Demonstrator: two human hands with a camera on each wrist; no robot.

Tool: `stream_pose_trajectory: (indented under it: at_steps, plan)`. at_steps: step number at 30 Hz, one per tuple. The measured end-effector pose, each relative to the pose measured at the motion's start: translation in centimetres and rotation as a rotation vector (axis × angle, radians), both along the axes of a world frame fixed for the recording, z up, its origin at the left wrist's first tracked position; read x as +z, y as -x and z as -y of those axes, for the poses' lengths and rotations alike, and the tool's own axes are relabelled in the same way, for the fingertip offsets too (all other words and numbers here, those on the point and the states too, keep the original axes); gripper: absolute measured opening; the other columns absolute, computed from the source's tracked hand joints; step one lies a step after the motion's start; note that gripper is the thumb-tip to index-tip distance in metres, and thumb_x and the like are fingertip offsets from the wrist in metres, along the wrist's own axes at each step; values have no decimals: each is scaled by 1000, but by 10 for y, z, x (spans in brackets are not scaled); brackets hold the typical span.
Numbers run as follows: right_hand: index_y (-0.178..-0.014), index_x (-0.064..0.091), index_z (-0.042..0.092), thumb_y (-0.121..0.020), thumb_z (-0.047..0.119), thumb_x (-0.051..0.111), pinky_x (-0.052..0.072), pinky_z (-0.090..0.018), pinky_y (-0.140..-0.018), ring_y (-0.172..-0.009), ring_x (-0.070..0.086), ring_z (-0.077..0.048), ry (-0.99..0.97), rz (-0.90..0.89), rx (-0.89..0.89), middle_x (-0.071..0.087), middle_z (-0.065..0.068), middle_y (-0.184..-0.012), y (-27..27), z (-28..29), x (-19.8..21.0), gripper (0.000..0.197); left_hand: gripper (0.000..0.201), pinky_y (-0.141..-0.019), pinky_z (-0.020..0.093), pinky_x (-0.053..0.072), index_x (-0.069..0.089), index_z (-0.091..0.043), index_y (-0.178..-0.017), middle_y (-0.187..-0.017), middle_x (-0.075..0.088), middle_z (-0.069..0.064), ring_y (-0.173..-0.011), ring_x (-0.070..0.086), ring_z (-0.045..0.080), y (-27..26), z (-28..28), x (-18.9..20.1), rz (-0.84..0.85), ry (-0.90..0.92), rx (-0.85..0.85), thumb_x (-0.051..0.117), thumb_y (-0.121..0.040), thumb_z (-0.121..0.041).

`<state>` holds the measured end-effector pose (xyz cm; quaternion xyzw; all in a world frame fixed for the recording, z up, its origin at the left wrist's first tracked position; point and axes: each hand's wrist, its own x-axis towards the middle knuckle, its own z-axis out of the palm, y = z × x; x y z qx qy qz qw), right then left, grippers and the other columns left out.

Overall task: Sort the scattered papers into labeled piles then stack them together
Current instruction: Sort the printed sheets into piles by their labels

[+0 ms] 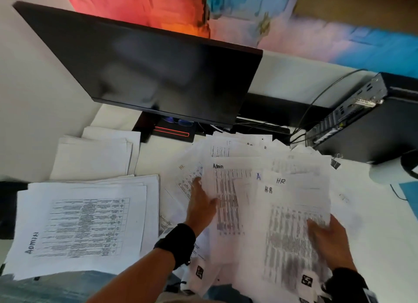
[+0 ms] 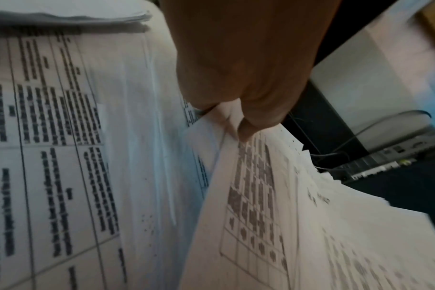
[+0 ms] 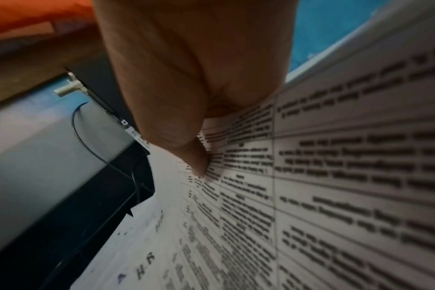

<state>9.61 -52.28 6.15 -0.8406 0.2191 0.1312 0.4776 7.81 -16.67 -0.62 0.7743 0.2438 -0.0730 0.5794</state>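
A fanned bundle of printed sheets (image 1: 271,201) is held up over the white desk between both hands. Handwritten labels show on it: "Admin" (image 1: 218,166) on the left sheet, "HR" (image 1: 280,180) and "H.R" further right. My left hand (image 1: 203,196) grips the bundle's left edge, and in the left wrist view the left hand (image 2: 236,127) pinches a sheet's corner. My right hand (image 1: 321,228) holds the lower right part, and the right hand's thumb (image 3: 199,162) presses on the top sheet. A sorted pile marked "Admin" (image 1: 79,228) lies flat at the left.
A second pile of sheets (image 1: 92,158) lies behind the Admin pile. A dark monitor (image 1: 147,72) on its stand leans over the back of the desk. A black computer box (image 1: 362,126) with cables sits at the right, with a binder clip (image 1: 336,163) beside it.
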Motion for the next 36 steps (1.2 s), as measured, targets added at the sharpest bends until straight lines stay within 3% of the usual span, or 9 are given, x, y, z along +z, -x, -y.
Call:
stream_pose_trajectory:
  at_steps: [6, 11, 14, 17, 20, 22, 27, 32, 36]
  plan:
    - [-96, 64, 12, -98, 19, 73, 39, -26, -60, -54, 39, -14, 17, 54, -13, 51, -3, -55, 18, 35, 56, 11, 40, -68, 47, 65, 52, -16, -128, -107, 75, 5, -82, 76, 25, -8, -11, -12, -101, -166, -53, 62, -91, -5]
    - [-46, 31, 25, -91, 30, 78, 13, -32, -39, -44, 15, -10, -89, -4, -73, 20, 2, -48, 19, 60, 91, 65, 39, -68, 45, 64, 47, -21, -121, -104, 68, 5, -84, 73, 28, -12, -16, -10, -76, -153, -71, 60, -88, -5]
    - [-53, 46, 23, -76, 41, 91, 37, -35, -52, -48, 28, -9, -237, 70, -100, 37, -4, -61, 21, 59, 90, 54, 52, -92, 34, 51, 47, -15, -122, -120, 48, 5, -109, 50, 23, -11, -17, -12, 42, -451, -57, 74, -78, -13]
    - [-48, 51, 24, -85, 21, 84, 50, -20, -59, -41, 43, -3, -452, 43, -27, 47, 9, -50, 6, 19, 71, 49, 26, -90, 42, 54, 54, -7, -114, -109, 51, 7, -100, 48, 22, -12, -7, -6, 116, -469, -128, 54, -101, -30]
    - [-94, 79, 25, -94, 40, 78, 53, -42, -101, -88, 74, -11, -380, -12, 143, 79, 8, -92, -5, -28, 32, 15, 38, -92, 47, 56, 59, -15, -121, -111, 63, 1, -104, 60, 23, -8, -1, -7, 161, -208, -127, 32, -112, -41]
    - [-123, 71, 27, -92, 50, 77, 53, -51, -104, -107, 73, -17, -299, -66, 242, 79, 7, -113, -10, -57, 18, 39, 42, -104, 48, 54, 60, -23, -134, -127, 68, 0, -123, 64, 27, 0, -5, -11, 96, 159, 4, 38, -111, -51]
    - [-116, 73, 24, -95, 3, 72, 55, -34, -91, -107, 73, -13, -427, -90, 434, 79, 4, -112, -15, -118, 11, 30, 90, -129, 55, 17, 30, -44, -161, -168, 33, -14, -155, 30, 12, 17, -26, -8, -155, 547, 101, 29, -87, -95]
    - [-126, 69, 21, -97, 12, 74, 55, -44, -103, -117, 69, -17, -404, -88, 363, 74, 1, -127, -18, -116, 8, 31, 88, -129, 53, 10, 26, -44, -162, -167, 22, -22, -155, 20, 6, 19, -34, 16, -153, 520, 107, 48, -88, -86]
    - [-137, 65, 17, -90, 43, 76, 36, -41, -121, -142, 45, -27, 250, 26, 345, 53, -4, -149, -28, -105, -29, 54, 54, -107, 28, 51, 54, -28, -145, -138, 65, -17, -125, 62, 1, 11, -25, 33, -64, 418, -13, 72, -96, -45]
